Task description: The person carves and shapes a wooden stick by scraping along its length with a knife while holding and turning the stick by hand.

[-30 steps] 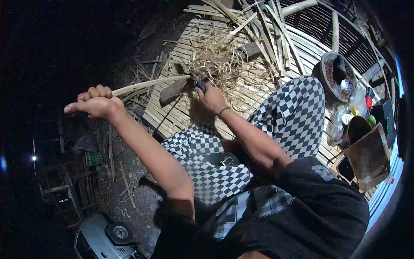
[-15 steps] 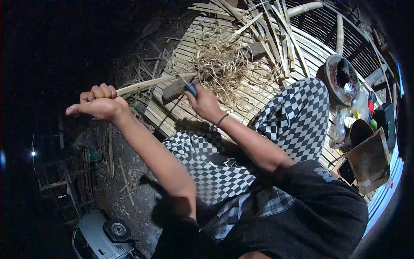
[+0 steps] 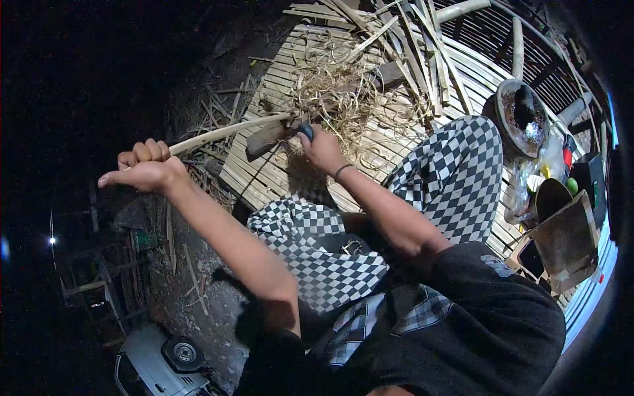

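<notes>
My left hand (image 3: pixel 146 164) is closed around the near end of a pale bamboo strip (image 3: pixel 224 133). The strip slants up to the right, its far end by a wooden block (image 3: pixel 264 140) on the slatted bamboo platform (image 3: pixel 281 78). In my right hand (image 3: pixel 325 153) is the dark handle of a knife (image 3: pixel 306 131), close to the strip's far end. The blade is hard to make out here. A tangle of thin curled shavings (image 3: pixel 340 99) lies just beyond the knife.
Several split bamboo pieces (image 3: pixel 422 53) are piled at the back. On the right stand a stone mortar (image 3: pixel 508 122), plastic bags (image 3: pixel 551 158) and a cardboard piece (image 3: pixel 564 241). My legs in checkered trousers (image 3: pixel 456 171) are folded on the platform. A parked vehicle (image 3: pixel 148 360) shows lower left.
The knife in my right hand has moved right, toward the block, and its blade is now less visible. My left hand has shifted slightly left and down with the strip.
</notes>
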A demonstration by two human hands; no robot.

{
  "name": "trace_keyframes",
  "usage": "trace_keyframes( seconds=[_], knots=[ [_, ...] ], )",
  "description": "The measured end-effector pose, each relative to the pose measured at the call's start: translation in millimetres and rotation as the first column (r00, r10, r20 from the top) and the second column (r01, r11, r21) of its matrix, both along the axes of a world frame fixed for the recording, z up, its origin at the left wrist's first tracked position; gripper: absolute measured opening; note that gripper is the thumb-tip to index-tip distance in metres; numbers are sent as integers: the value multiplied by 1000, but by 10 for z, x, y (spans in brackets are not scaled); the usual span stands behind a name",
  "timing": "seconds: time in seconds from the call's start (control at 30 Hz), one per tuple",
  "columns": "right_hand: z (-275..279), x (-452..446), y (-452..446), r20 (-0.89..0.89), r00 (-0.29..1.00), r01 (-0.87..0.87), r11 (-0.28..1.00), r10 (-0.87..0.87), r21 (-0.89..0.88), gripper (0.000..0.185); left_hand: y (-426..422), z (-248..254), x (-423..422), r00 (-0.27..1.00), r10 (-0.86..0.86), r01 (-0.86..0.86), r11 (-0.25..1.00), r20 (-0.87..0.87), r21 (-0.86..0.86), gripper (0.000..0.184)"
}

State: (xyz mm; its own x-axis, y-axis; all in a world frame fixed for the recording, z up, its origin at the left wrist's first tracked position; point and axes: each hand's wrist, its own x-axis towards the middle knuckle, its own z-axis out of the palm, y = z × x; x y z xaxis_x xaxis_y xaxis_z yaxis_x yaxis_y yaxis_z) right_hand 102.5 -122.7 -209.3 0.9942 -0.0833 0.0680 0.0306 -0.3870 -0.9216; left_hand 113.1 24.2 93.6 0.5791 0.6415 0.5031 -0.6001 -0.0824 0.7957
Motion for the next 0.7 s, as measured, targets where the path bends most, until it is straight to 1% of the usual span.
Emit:
trace_keyframes(
  seconds=[0.03, 0.07, 0.1, 0.13, 0.17, 0.2, 0.27, 0.37, 0.4, 0.43, 0.47, 0.5, 0.57, 0.6, 0.63, 0.67, 0.7],
  knots=[
    [37, 23, -82, 2, 1000, 30, 998, -30, -55, 34, 15, -1, -3, 1000, -5, 5, 1000, -7, -6, 67],
    [88, 8, -101, 7, 999, 41, 997, -40, -59, 34, 24, -2, 15, 1000, -13, 12, 1000, -12, -11, 67],
    [135, -34, -85, -34, 999, -5, 999, 3, -49, 34, 34, -16, 68, 999, -34, 34, 999, -4, 10, 68],
    [315, -102, -87, -75, 996, -54, 998, 51, -38, 34, 18, -19, 124, 999, -40, 40, 999, -2, 5, 68],
    [515, -180, -65, -2, 998, -67, 996, 67, 67, 33, -11, -29, 174, 999, -33, 34, 999, -8, 39, 68],
    [764, -253, -67, -16, 993, -117, 988, 120, 104, 31, -44, -43, 213, 1000, -26, 27, 997, -16, 75, 68],
    [1015, -344, 35, 234, 970, -106, 981, 65, 164, 31, -116, -7, 220, 998, -48, 49, 997, -29, 55, 68],
    [985, -313, 85, 163, 979, -149, 976, 123, 161, 32, -121, 4, 162, 997, -76, 77, 996, -17, 49, 69],
    [844, -270, 103, 169, 977, -157, 974, 130, 161, 32, -116, 11, 126, 996, -86, 86, 995, -3, 56, 69],
    [530, -198, 130, 88, 994, -81, 989, 70, 124, 35, -89, 17, 94, 997, -81, 81, 995, 3, 58, 69],
    [232, -96, 124, 10, 1000, -4, 997, 3, 79, 38, -50, 20, 75, 999, -39, 39, 999, -1, 31, 69],
    [-64, 33, 54, -14, 1000, 11, 998, -10, 55, 38, -30, 14, 64, 1000, -1, 1, 1000, -11, 3, 69],
    [-38, 42, -99, -46, 998, 35, 999, -35, -3, 38, -53, 15, 33, 1000, -22, 22, 1000, -14, 13, 68],
    [-6, 37, -103, -38, 998, 46, 999, -46, -4, 38, -63, 29, 75, 999, -43, 43, 999, -10, 18, 67],
    [188, -38, -105, 1, 1000, 16, 1000, -16, 15, 38, -98, 42, 145, 999, -51, 51, 999, -2, 15, 67],
    [356, -123, -90, 34, 999, -21, 999, 20, 32, 38, -161, 42, 211, 1000, -25, 25, 999, -11, 26, 67],
    [492, -182, -21, 64, 998, -30, 992, 22, 121, 32, -228, 37, 261, 1000, 3, -2, 999, -25, 39, 66]
  ],
)
